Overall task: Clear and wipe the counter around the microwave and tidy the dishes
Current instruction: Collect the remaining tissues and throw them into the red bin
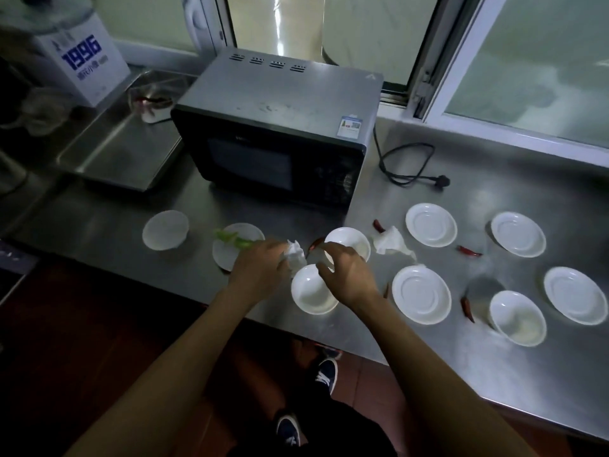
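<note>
Before the microwave (276,127), my left hand (260,265) gripped crumpled tissue (295,255) for wiping; my right hand (346,272), fingers loosely spread, apparently empty, reached over a bowl (309,293) on the desk (428,351).

The left hand (260,265) is covering part of a crumpled white tissue (294,257) and the flat white plate (230,247) at nine o'clock; the white 1996 box (80,65) is blurring at eleven o'clock.

This was a kitchen. A long shiny steel counter (494,374) ran under a window. A dark grey box-shaped microwave (276,127) sat on it, with round white plates (421,294), white bowls (313,290) and thin red chilli peppers (468,308) around.
</note>
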